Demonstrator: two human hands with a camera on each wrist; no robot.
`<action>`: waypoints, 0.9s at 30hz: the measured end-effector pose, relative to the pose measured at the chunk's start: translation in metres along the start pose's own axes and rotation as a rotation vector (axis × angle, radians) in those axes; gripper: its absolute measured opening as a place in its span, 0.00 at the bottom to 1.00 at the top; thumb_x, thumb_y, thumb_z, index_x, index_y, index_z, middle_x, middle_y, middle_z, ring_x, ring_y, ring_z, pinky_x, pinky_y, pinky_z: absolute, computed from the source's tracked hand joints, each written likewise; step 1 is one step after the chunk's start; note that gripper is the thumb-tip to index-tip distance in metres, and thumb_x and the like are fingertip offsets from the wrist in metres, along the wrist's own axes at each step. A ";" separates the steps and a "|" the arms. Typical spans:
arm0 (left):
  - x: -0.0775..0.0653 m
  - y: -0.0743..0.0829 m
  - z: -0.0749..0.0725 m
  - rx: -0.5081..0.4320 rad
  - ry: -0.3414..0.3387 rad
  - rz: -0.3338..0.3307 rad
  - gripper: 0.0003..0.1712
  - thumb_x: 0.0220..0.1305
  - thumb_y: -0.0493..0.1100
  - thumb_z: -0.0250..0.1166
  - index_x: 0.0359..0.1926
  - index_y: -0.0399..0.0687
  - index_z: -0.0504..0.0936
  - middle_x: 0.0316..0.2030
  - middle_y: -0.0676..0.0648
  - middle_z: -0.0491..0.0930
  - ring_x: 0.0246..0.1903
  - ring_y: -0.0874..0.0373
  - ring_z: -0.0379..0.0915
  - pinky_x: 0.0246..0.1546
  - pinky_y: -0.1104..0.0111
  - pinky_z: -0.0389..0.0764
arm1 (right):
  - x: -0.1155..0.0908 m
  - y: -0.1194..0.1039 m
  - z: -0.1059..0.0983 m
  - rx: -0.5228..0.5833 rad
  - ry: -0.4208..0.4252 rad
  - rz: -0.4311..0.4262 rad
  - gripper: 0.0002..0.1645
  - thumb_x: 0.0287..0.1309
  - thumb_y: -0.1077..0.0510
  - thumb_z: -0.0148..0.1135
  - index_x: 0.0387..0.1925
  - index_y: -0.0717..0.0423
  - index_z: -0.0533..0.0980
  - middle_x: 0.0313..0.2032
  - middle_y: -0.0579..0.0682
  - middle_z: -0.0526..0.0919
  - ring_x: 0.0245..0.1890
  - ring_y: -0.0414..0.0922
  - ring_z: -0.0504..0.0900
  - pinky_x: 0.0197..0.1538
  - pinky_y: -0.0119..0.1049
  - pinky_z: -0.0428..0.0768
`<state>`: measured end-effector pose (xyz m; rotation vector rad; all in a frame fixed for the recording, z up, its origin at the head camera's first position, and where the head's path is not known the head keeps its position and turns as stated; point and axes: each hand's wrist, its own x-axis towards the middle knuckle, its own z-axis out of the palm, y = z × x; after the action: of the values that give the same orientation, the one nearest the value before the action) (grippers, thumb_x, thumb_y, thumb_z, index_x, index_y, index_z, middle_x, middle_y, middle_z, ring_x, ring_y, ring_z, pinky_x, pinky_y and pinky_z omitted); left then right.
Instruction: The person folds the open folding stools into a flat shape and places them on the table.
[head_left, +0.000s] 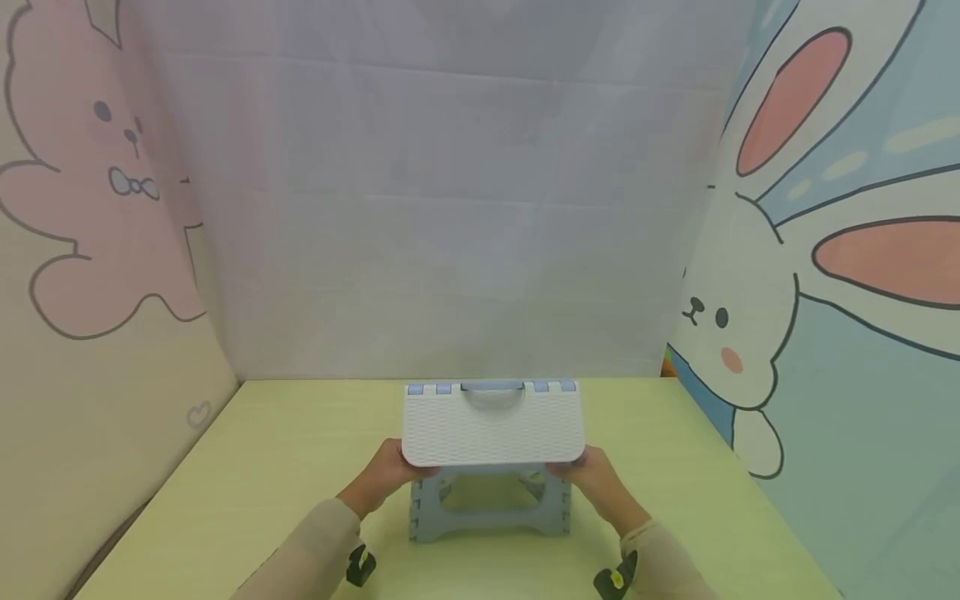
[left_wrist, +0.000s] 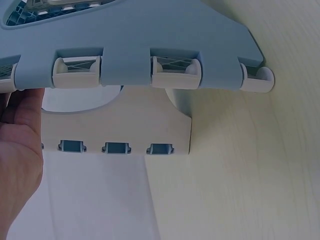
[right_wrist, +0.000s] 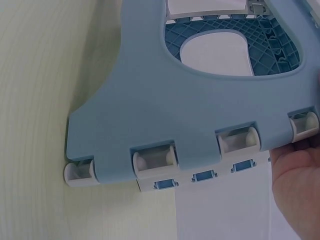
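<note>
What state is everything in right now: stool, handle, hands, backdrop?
Folding stool: upright, at least partly unfolded; cannot tell whether locked.
Near leg panel and far leg panel: spread apart.
Handle: at the stool top's far edge, not held.
Left hand: gripping the stool's left side.
Right hand: gripping its right side.
Backdrop: hanging, creased.

One folding stool (head_left: pixel 491 433) from where I'm standing: upright, opened out. White seat, woven-look texture. Blue handle (head_left: pixel 491 386) at seat's 12 o'clock edge, blue tabs (head_left: pixel 416 389) at 10 and 2. Blue-gray legs (head_left: pixel 491 521), cutout between, point to 6 o'clock.
</note>
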<state>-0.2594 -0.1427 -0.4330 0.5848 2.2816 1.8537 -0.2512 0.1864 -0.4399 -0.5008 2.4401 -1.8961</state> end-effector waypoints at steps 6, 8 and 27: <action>-0.001 0.000 0.001 0.003 0.008 -0.008 0.24 0.58 0.34 0.67 0.53 0.23 0.74 0.49 0.31 0.79 0.51 0.40 0.76 0.50 0.51 0.77 | 0.000 0.001 0.001 0.007 0.001 -0.007 0.24 0.60 0.63 0.60 0.54 0.75 0.71 0.53 0.68 0.77 0.56 0.65 0.74 0.56 0.54 0.74; -0.001 0.000 0.000 0.005 0.006 -0.011 0.24 0.58 0.34 0.67 0.53 0.23 0.74 0.49 0.32 0.79 0.50 0.40 0.76 0.50 0.51 0.77 | -0.001 0.000 0.001 0.011 -0.003 -0.010 0.24 0.60 0.64 0.60 0.54 0.76 0.71 0.52 0.69 0.77 0.55 0.64 0.74 0.56 0.54 0.74; 0.001 0.001 0.000 0.013 0.002 -0.021 0.24 0.58 0.34 0.67 0.52 0.23 0.75 0.49 0.33 0.80 0.50 0.42 0.76 0.50 0.51 0.77 | 0.002 0.001 0.000 0.010 0.005 0.023 0.25 0.60 0.61 0.61 0.55 0.74 0.71 0.53 0.67 0.77 0.55 0.63 0.74 0.56 0.53 0.74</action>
<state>-0.2605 -0.1424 -0.4320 0.5591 2.2936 1.8327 -0.2529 0.1862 -0.4403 -0.4654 2.4268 -1.9026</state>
